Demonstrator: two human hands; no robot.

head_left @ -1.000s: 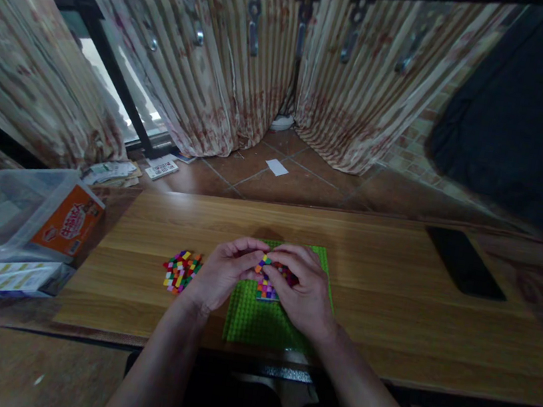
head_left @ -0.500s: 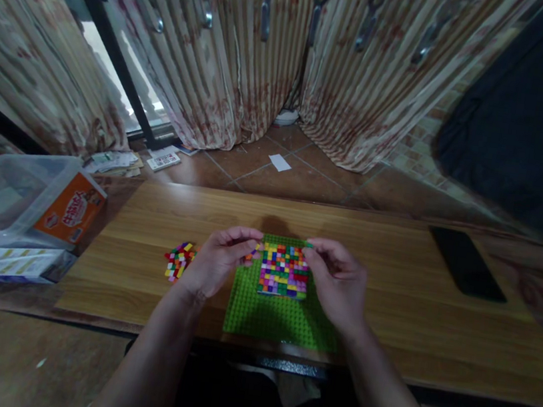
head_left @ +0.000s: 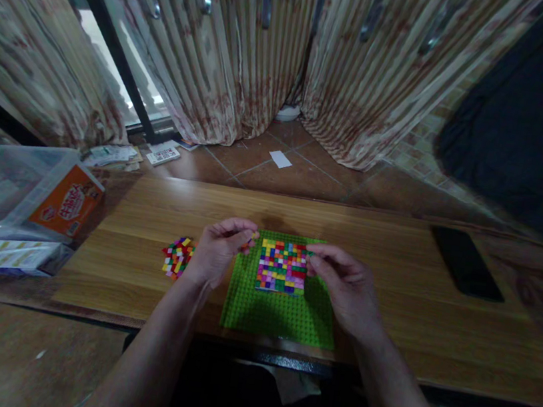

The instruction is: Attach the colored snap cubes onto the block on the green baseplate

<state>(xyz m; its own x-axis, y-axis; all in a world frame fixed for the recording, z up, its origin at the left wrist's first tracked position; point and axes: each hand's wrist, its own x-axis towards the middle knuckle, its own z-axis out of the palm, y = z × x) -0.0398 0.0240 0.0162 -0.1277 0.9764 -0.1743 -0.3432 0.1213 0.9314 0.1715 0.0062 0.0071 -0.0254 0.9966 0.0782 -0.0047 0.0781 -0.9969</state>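
A green studded baseplate [head_left: 280,316] lies on the wooden table, bearing a square block of many-coloured toy bricks [head_left: 283,267]. My left hand [head_left: 224,251] is beside the plate's upper left edge, its thumb and forefinger closed on small toy bricks, one of them yellowish or orange. At the right edge of the coloured square, my right hand [head_left: 342,277] pinches a small green toy brick [head_left: 309,254]. Left of my left hand sits a loose pile of coloured bricks [head_left: 177,258], partly covered by that hand.
On the wooden table [head_left: 400,329], a black phone [head_left: 468,263] lies at the right. A clear plastic box [head_left: 5,193] with an orange label stands off the left end, behind a white carton [head_left: 16,257]. Curtains [head_left: 248,79] hang beyond the table.
My right hand has drawn slightly right and down from the top right of the brick square, uncovering more of the plate; a green brick now shows in its fingers. The view has tilted slightly.
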